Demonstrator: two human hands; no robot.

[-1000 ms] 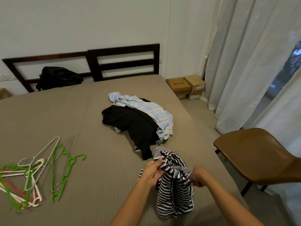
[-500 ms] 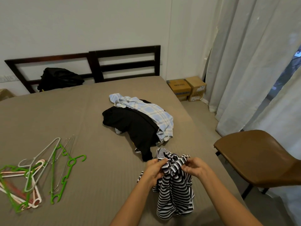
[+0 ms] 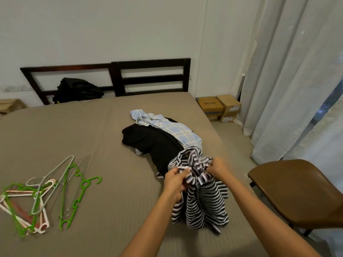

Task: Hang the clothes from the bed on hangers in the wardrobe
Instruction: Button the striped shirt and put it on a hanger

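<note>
Left hand (image 3: 175,179) and right hand (image 3: 218,168) hold striped top (image 3: 202,206) hanging lengthwise down.

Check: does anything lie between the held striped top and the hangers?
Nothing visible. The left hand and right hand hold the striped top; only bare bed separates it from the hangers. The black garment lies farther back. No wardrobe in view.

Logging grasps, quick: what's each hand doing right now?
Left hand: closed, gripping the striped garment at its bunched top.
Right hand: closed, pinching the same striped garment's top edge.
</note>
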